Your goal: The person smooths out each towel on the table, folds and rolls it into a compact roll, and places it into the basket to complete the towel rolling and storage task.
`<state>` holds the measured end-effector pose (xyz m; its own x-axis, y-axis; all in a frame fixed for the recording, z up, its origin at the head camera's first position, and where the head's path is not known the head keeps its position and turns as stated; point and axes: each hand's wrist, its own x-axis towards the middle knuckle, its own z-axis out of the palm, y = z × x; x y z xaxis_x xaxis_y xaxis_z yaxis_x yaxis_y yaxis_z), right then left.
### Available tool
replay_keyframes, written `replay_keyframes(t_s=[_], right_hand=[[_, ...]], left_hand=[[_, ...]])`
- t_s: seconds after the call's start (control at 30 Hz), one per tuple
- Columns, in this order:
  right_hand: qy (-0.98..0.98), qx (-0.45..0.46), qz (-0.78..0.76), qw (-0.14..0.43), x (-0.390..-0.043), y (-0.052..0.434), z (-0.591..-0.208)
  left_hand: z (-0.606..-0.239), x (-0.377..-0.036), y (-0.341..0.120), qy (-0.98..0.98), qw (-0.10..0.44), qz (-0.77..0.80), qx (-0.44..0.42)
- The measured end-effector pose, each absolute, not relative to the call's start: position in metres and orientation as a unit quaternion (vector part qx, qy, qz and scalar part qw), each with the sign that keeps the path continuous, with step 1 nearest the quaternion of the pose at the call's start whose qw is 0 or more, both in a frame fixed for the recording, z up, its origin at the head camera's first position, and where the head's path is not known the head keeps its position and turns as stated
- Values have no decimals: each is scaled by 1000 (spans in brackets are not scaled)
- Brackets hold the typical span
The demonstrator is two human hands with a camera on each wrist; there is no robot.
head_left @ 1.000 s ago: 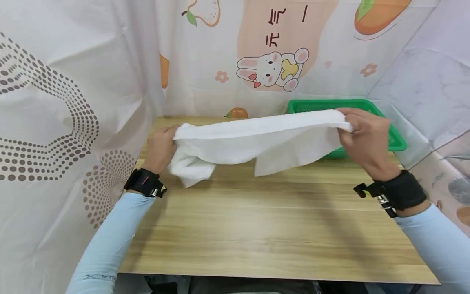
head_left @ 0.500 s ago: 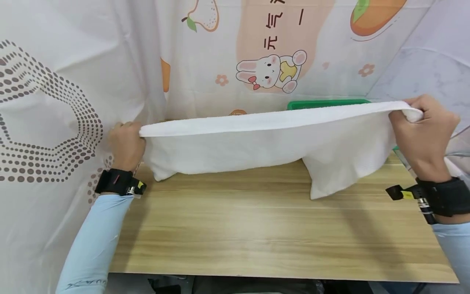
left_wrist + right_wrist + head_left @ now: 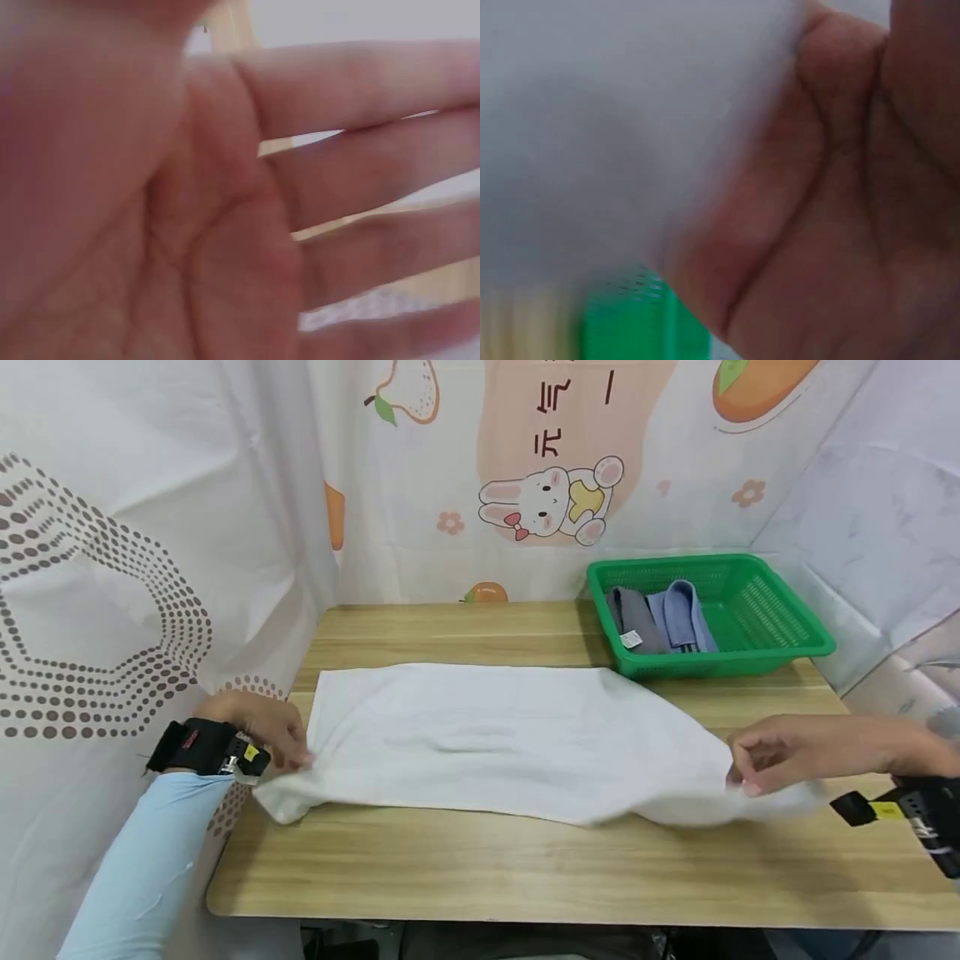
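Note:
A white towel (image 3: 480, 735) lies spread across the wooden table, wider than it is deep, with its front edge uneven. At its left edge, my left hand (image 3: 262, 722) has its fingertips on the fabric near the front corner. Straight, slightly spread fingers (image 3: 360, 176) show in the left wrist view; their tips are out of frame. My right hand (image 3: 817, 752) pinches the right end of the towel between thumb and fingers. White fabric (image 3: 615, 135) covers those fingers in the right wrist view. Both front corners are blurred.
A green plastic basket (image 3: 780, 610) stands at the back right, its front close to the towel's back edge. Inside are a folded grey cloth (image 3: 637, 618) and a folded blue cloth (image 3: 681, 614). Patterned white curtains (image 3: 405, 510) hang behind and to the left.
The towel was held up and stretched wider between both hands; now it lies on the table. Both hands have come down and nearer, uncovering the basket's contents.

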<state>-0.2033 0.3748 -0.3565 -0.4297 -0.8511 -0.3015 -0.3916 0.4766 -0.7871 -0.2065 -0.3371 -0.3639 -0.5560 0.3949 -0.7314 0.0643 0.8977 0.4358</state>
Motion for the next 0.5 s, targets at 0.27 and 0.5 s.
replay_keyframes(t_s=[0.27,0.5], right_hand=[[920,-332,-173,115,-252,344,-429],[940,-283,-173,75,-270,337,-469]], left_hand=[[-425,-221,-330,964,217,94,122],[-445,-231,-328,978,194,18,78]])
